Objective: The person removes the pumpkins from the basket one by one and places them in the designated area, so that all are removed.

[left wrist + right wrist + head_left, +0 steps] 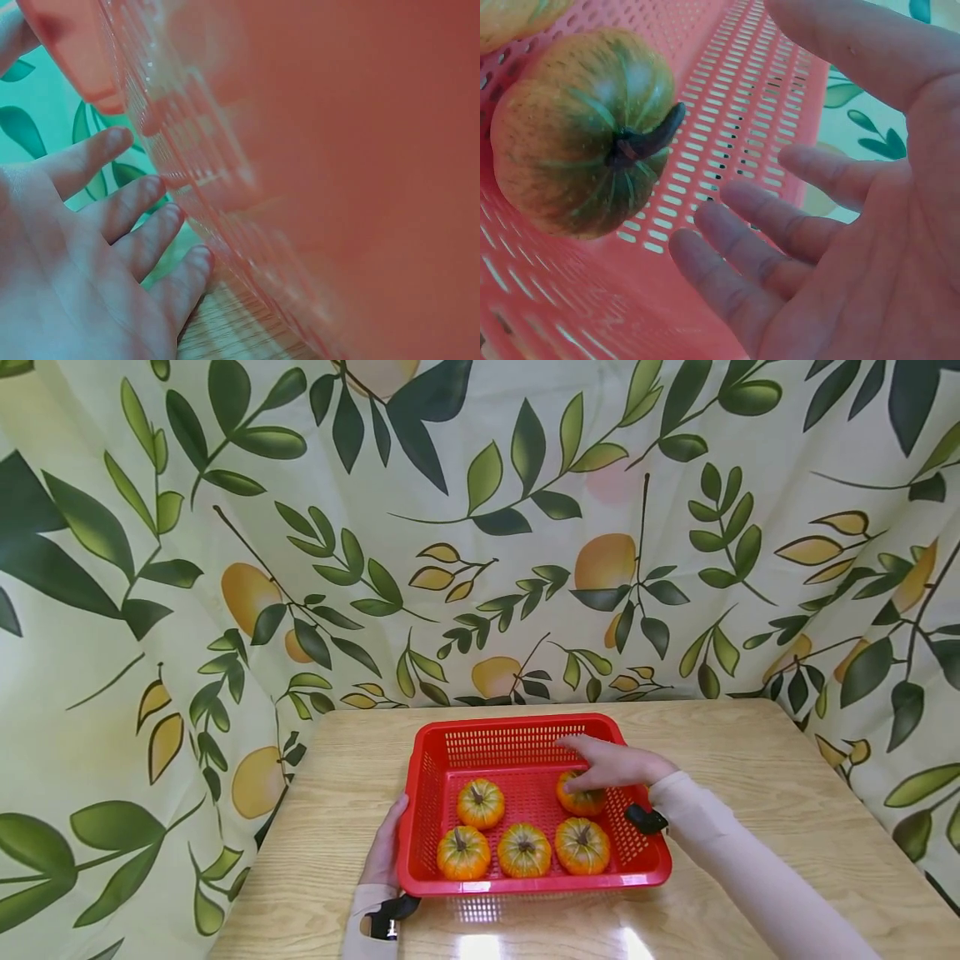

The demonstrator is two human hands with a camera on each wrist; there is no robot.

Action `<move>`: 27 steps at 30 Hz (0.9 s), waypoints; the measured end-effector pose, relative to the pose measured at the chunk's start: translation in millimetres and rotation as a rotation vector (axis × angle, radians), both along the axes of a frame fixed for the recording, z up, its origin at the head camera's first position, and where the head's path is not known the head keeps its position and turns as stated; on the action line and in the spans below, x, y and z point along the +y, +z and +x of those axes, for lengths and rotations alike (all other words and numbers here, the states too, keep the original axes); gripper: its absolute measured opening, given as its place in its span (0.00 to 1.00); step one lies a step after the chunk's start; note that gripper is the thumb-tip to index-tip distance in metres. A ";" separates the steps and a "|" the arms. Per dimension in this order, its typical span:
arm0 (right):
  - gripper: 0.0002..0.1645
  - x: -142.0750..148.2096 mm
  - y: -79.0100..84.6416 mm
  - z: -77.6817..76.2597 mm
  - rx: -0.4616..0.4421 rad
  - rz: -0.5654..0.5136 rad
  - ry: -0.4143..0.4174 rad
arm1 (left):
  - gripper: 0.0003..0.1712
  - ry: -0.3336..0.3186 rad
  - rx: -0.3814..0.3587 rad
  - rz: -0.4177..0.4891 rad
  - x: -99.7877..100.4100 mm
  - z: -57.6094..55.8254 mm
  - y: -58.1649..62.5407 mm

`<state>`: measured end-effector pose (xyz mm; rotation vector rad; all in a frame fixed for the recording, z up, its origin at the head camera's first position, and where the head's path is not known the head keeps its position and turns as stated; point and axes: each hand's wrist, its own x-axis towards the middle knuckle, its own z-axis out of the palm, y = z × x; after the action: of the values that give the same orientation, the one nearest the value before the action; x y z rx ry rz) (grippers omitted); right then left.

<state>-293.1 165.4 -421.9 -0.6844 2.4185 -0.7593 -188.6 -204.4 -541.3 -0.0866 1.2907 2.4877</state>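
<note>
1. Pumpkins (524, 850) lie inside the basket (525, 887); a skewed dip of the right hand (611, 764) could roll the rear-right pumpkin (581, 802) against the one in front.
2. An uneven push from the left hand (384, 847), at the basket's left wall, could slide the basket over the table (750, 760) and jostle its contents.
3. Right hand: above the basket's right part, fingers apart, gripping nothing.
4. Left hand: fingers straight and spread outside the basket; whether its thumb bears on the rim, I cannot tell.
5. Basket contents: five pumpkins, three along its front, two behind.
</note>
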 end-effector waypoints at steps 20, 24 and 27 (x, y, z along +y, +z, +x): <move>0.43 -17.0 -13.8 5.7 -0.084 0.143 -0.040 | 0.34 -0.002 0.005 -0.019 -5.2 0.2 -4.3; 0.40 -16.3 -15.3 5.2 -0.075 0.152 -0.029 | 0.33 -0.008 0.016 -0.013 -3.5 0.7 -2.1; 0.39 -15.0 -15.7 4.7 -0.068 0.160 -0.022 | 0.33 -0.011 0.023 -0.007 -1.6 -0.1 0.1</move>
<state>-288.4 150.4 -437.6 -0.5603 2.3970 -0.5804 -188.7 -206.0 -541.2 -0.0529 1.3053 2.4823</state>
